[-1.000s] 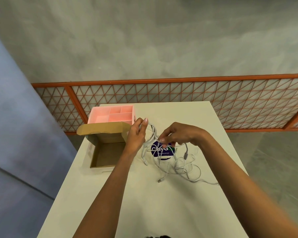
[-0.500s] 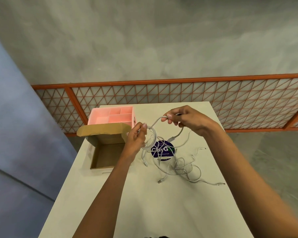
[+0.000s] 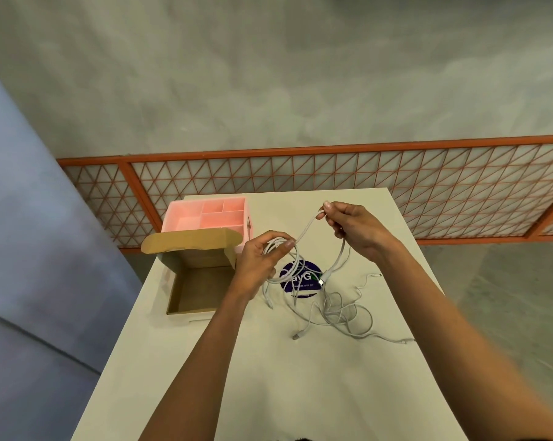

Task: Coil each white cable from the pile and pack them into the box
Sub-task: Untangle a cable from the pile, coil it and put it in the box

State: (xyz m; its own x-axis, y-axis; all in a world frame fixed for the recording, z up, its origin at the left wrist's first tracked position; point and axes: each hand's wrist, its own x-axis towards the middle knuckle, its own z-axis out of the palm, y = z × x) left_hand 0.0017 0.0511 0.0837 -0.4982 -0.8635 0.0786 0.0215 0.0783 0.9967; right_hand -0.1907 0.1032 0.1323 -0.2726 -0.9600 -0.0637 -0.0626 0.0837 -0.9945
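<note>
Two hands' fingers point(image 3: 327, 205) grip one white cable point(image 3: 304, 231); one cardboard box point(image 3: 192, 289) sits open beside them.

There were two hands point(image 3: 259, 262), one cardboard box point(image 3: 195, 281), one pink tray point(image 3: 205, 216), one round sticker point(image 3: 302, 276), and several tangled cables point(image 3: 335, 310), number unclear.

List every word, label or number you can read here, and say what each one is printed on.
"ayG": large white letters on the round dark blue sticker on the table; white cables cover the start of the word.
"as you go": small line under it on the same sticker, only partly legible.
A curved line along the sticker's top edge is too small to read.
The cardboard box and pink tray show no text.
</note>
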